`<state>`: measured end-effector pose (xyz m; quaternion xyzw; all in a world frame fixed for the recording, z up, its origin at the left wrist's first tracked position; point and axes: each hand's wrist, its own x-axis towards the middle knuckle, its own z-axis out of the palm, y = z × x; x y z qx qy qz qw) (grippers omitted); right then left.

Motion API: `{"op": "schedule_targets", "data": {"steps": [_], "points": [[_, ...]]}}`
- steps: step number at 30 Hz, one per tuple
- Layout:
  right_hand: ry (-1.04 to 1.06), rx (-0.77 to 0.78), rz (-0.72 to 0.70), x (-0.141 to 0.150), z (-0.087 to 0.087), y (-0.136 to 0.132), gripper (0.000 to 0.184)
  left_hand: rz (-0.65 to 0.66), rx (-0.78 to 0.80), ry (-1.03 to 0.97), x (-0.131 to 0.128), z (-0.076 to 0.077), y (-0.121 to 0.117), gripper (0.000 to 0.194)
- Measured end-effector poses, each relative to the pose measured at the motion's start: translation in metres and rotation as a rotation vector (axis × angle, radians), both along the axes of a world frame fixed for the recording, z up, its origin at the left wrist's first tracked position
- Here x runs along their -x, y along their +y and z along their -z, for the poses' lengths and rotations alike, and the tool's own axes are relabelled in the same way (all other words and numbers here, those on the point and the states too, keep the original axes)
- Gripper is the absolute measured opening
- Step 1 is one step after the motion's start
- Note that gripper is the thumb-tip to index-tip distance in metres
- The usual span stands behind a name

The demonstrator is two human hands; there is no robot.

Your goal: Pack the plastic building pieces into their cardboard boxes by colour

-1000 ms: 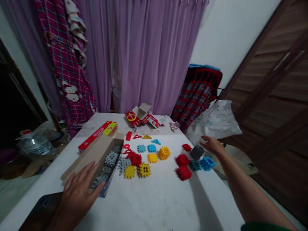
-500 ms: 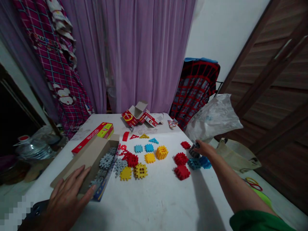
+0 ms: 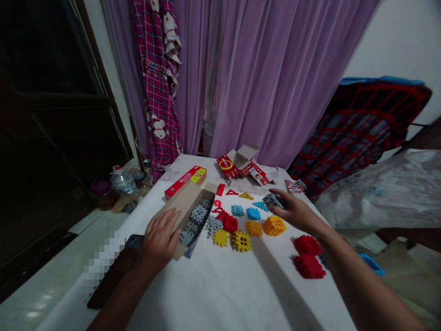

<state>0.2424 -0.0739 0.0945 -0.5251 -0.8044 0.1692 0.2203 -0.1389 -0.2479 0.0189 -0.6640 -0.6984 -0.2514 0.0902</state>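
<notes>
The right hand (image 3: 293, 210) is curling partly closed, gripping a grey waffle block (image 3: 273, 200) at its fingertips, just above a yellow block cube (image 3: 274, 225) on the table (image 3: 210, 294). The block is showing a ridged, gridded face, partly hidden by the fingers. The left hand (image 3: 160, 237) is lying spread open on the cardboard box tray (image 3: 172, 207), touching no loose piece. A loose pinch could be letting the block slip among the pieces below; pressing on the tray's edge could be tipping out the grey blocks (image 3: 195, 224) beside that hand.

Home room, purple curtains (image 3: 275, 78), hanging pink plaid cloth (image 3: 156, 78), draped blanket (image 3: 358, 128)
</notes>
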Motion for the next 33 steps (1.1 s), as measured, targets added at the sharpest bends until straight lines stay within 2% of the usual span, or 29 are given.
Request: {"op": "schedule_targets", "data": {"steps": [3,5,7,11,16,20,24,27,33], "points": [[0.075,0.087,-0.257,0.093,-0.001,-0.028,0.063,-0.001,-0.014,-0.024,0.003,-0.004,-0.005,0.047],[0.066,0.123,-0.342,0.140,0.001,-0.044,0.062,0.007,-0.016,-0.038,0.005,-0.006,-0.008,0.046],[0.022,0.149,-0.386,0.173,0.005,-0.055,0.063,0.020,-0.018,-0.047,0.006,-0.008,-0.011,0.046],[-0.091,0.171,-0.432,0.210,0.017,-0.064,0.066,0.025,-0.035,-0.056,0.010,-0.007,-0.015,0.046],[-0.196,0.133,-0.413,0.215,0.025,-0.064,0.077,0.017,-0.035,-0.070,0.015,-0.003,-0.018,0.045],[-0.162,0.038,-0.328,0.187,0.015,-0.058,0.054,0.021,-0.044,-0.068,0.015,-0.001,-0.020,0.045],[-0.185,0.041,-0.178,0.128,0.010,-0.041,0.040,0.028,-0.051,-0.041,0.012,0.000,-0.018,0.044],[-0.237,0.063,-0.014,0.060,0.015,-0.020,0.037,0.026,-0.062,-0.019,0.009,0.000,-0.016,0.044],[-0.369,0.073,0.394,-0.110,0.017,0.010,0.037,0.055,-0.105,0.013,0.004,0.003,-0.006,0.045]]}}
